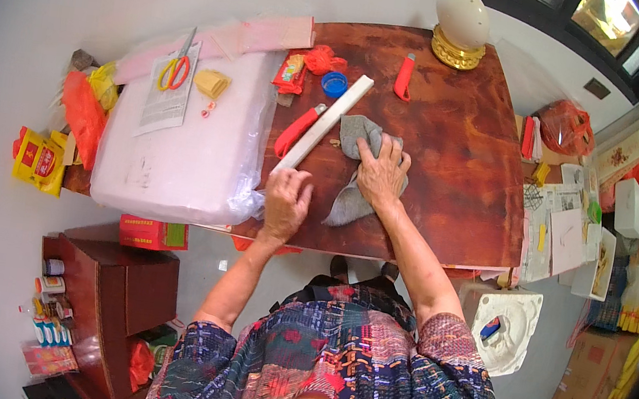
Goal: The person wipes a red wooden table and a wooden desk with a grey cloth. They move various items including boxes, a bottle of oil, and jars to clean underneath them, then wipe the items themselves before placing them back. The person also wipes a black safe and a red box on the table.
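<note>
On the dark red-brown wooden table (446, 207), my right hand (383, 174) presses down on a crumpled grey cloth (351, 203), its fingers bent over the fabric. My left hand (287, 202) lies at the table's near side by the lower end of a long white bar (325, 123). Its fingers are loosely bent with the thumb apart, the fingertips close to the bar end; whether they touch it is unclear. Beside the bar's left edge lies a red-handled utility knife (298, 130), partly hidden. Another red-handled cutter (405, 77) lies farther back.
A plastic-wrapped white slab (202, 177) fills the table's left, with scissors (175, 72), newspaper (165, 109) and a tan block (212, 83) on it. A blue lid (334, 84) and red packets (291, 72) sit behind. A white egg ornament (463, 18) stands at the far right corner.
</note>
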Demonstrator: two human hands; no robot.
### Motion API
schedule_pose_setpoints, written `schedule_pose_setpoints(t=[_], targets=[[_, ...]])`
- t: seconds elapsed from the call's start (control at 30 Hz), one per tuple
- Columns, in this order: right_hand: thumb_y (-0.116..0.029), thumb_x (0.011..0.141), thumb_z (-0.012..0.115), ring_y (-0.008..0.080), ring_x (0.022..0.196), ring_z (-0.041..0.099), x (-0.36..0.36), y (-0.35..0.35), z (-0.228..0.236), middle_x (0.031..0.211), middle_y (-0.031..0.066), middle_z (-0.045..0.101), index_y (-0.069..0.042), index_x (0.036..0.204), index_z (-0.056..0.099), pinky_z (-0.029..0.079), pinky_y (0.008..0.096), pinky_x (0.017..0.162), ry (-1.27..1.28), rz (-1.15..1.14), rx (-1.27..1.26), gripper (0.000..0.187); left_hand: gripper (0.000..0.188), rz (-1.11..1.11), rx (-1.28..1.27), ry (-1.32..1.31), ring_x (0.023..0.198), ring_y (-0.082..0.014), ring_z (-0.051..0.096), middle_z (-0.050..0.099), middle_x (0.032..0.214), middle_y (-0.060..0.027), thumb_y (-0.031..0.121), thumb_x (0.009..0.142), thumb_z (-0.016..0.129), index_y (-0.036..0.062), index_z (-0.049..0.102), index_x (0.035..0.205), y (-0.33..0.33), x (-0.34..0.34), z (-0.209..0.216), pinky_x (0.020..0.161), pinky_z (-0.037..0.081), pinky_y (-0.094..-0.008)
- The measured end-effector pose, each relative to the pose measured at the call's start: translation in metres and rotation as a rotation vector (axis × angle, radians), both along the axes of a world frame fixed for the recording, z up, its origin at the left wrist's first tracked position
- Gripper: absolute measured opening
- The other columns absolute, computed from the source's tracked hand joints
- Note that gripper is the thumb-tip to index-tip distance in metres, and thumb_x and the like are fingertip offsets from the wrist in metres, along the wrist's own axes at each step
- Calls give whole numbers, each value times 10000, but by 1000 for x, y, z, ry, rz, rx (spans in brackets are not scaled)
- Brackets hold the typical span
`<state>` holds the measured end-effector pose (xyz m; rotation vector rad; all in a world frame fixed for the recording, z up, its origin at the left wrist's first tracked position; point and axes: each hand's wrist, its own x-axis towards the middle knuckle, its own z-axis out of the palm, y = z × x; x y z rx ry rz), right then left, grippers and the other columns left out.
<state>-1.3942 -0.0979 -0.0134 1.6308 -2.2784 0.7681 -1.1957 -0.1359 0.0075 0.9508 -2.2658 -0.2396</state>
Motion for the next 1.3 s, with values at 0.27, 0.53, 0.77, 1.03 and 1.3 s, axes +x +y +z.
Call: schedule_pose_setpoints(t=[0.27, 0.53, 0.77, 1.03, 1.3], targets=[[-87, 748, 551, 290, 1216, 397, 10, -22, -6, 1265, 99, 480, -254, 1107, 665, 300, 485, 950, 36, 324, 88, 413, 371, 52, 153, 92, 985, -344, 491, 507, 1069, -159, 117, 825, 636, 35, 506, 1163, 29, 9, -27, 859, 409, -434], [-136, 698, 603, 260, 1208, 447, 35, 49, 18, 1237, 65, 525, -272, 1052, 695, 331, 443, 984, -14, 793, 171, 390, 340, 41, 69, 170, 1010, -350, 495, 509, 1091, -175, 82, 846, 606, 22, 503, 1164, 21, 8, -17, 881, 405, -431], [-241, 703, 615, 270, 1244, 401, -20, 134, 42, 1281, 96, 476, -252, 1183, 623, 304, 447, 1013, 93, 551, 299, 480, 204, -182, -51, 64, 908, -237, 555, 571, 924, -45, 85, 748, 705, 106, 624, 935, 59, 51, -6, 792, 408, -371], [-354, 765, 642, 311, 1244, 370, -29, 125, 21, 1309, 150, 431, -227, 1269, 561, 278, 451, 1023, 189, 247, 263, 526, 285, 234, -337, -220, 1153, -277, 424, 503, 1218, -42, 167, 705, 730, 254, 652, 966, 35, 98, 6, 936, 286, -460], [-380, 739, 655, 306, 1226, 374, 97, 43, 11, 1261, 150, 430, -191, 1232, 573, 314, 474, 978, 62, 623, 169, 534, 316, 361, -319, -298, 1228, -295, 369, 474, 1275, -55, 214, 627, 778, 301, 676, 913, -20, 104, 30, 965, 252, -492]])
